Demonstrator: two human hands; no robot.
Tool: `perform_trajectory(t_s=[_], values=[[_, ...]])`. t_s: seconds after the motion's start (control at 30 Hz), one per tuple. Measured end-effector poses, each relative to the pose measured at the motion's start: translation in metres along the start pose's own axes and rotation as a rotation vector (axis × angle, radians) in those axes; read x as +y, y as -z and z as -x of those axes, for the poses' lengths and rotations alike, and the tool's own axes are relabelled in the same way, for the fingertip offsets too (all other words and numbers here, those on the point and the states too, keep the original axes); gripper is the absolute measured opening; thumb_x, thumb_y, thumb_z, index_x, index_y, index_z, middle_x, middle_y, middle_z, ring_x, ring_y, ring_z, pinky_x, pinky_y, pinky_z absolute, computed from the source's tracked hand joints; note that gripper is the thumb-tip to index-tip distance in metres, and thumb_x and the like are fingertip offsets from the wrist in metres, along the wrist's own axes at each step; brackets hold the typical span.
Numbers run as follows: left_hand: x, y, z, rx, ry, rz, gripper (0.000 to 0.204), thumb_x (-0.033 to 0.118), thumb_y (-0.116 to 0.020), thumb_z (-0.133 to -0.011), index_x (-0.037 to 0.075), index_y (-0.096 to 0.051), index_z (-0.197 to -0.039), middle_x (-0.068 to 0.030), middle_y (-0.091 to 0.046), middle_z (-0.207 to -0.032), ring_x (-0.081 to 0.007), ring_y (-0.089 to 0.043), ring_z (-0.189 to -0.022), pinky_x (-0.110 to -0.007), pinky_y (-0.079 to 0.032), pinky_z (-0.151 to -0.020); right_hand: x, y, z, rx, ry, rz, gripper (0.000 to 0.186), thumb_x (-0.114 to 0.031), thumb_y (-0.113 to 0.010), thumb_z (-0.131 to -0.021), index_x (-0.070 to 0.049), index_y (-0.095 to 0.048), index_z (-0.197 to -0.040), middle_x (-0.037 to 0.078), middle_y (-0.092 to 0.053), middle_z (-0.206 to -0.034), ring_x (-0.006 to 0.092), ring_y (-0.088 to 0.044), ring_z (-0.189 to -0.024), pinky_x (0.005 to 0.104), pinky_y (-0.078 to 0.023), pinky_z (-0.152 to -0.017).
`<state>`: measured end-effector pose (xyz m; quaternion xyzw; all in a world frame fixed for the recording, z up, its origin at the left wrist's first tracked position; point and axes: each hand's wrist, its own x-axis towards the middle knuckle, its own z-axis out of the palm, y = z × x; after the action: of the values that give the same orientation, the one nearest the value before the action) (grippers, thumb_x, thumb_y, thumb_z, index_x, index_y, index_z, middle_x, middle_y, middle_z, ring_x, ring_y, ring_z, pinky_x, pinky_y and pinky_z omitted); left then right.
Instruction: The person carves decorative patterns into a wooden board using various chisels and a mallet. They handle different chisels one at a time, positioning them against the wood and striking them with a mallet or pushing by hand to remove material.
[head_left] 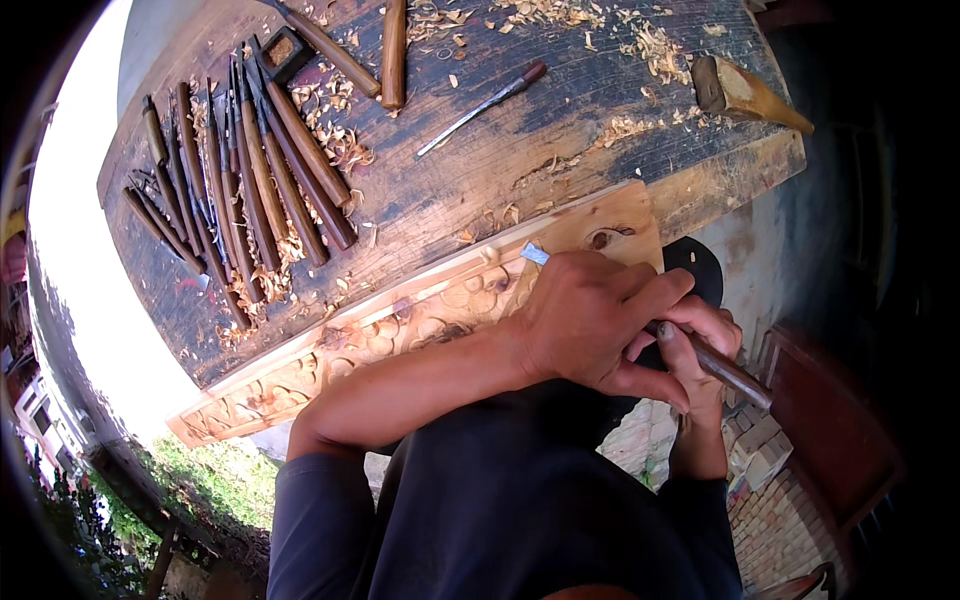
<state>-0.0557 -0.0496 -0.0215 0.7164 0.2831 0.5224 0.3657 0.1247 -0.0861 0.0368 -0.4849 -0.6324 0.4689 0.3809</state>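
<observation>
A long pale wooden board [255, 392], carved with a leafy relief, lies along the near edge of the workbench. My left hand [585, 315] rests over its right part, fingers closed around a wood chisel. The chisel's flat metal blade [535, 254] sticks out past the knuckles over the board; whether its edge touches the wood is hard to tell. Its dark wooden handle [738, 375] slants down to the right, with my right hand [705, 345] wrapped around it. The middle of the chisel is hidden by my fingers.
Several carving tools [265, 195] lie in a row on the dark, worn workbench [440, 205]. One slim chisel [485, 108] lies alone near the middle. A wooden mallet-like piece [745, 95] sits at the far right. Shavings [655, 50] are scattered about; a reddish-brown chair [830, 430] stands at right.
</observation>
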Motion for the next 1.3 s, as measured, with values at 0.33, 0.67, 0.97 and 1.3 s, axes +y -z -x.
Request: perform_trajectory(t_s=[0.33, 0.67, 0.97, 1.3], values=[[0.037, 0.017, 0.009, -0.131, -0.339, -0.255, 0.069, 0.065, -0.067, -0.095, 0.002, -0.074, -0.122, -0.0085, -0.068, -0.105, -0.0179, -0.059, -0.076, -0.033, -0.043, -0.063, 0.049, -0.06, 0.104, 0.571, 0.429, 0.39, 0.033, -0.022, -0.064, -0.104, 0.008, -0.069, -0.116, 0.02, -0.079, -0.092, 0.0299, -0.078, -0.073, 0.0433, -0.064, -0.069], [0.025, 0.052, 0.043, -0.211, -0.081, -0.395, 0.049, 0.021, -0.078, -0.084, -0.002, -0.073, -0.127, -0.0181, -0.071, -0.124, -0.0236, -0.07, -0.08, -0.034, -0.056, -0.063, -0.018, -0.04, 0.061, -0.067, 0.147, 0.132, 0.046, -0.008, -0.061, -0.097, 0.017, -0.065, -0.135, 0.024, -0.079, -0.1, 0.0297, -0.08, -0.083, 0.0386, -0.067, -0.076], [0.023, 0.055, 0.045, -0.274, 0.002, -0.313, 0.039, 0.005, -0.074, -0.08, -0.002, -0.075, -0.118, -0.0162, -0.075, -0.113, -0.0283, -0.075, -0.088, -0.038, -0.061, -0.071, -0.008, -0.061, 0.072, 0.085, 0.124, 0.18, 0.048, -0.017, -0.056, -0.106, 0.015, -0.061, -0.14, 0.023, -0.08, -0.094, 0.0321, -0.08, -0.084, 0.0427, -0.067, -0.082], [0.02, 0.055, 0.041, -0.306, 0.092, -0.188, 0.041, -0.002, -0.076, -0.078, 0.001, -0.077, -0.119, -0.0163, -0.074, -0.117, -0.0319, -0.076, -0.096, -0.041, -0.062, -0.075, -0.005, -0.063, 0.077, 0.151, -0.016, 0.044, 0.039, -0.013, -0.053, -0.11, 0.009, -0.065, -0.14, 0.018, -0.081, -0.1, 0.0295, -0.08, -0.089, 0.04, -0.066, -0.084]])
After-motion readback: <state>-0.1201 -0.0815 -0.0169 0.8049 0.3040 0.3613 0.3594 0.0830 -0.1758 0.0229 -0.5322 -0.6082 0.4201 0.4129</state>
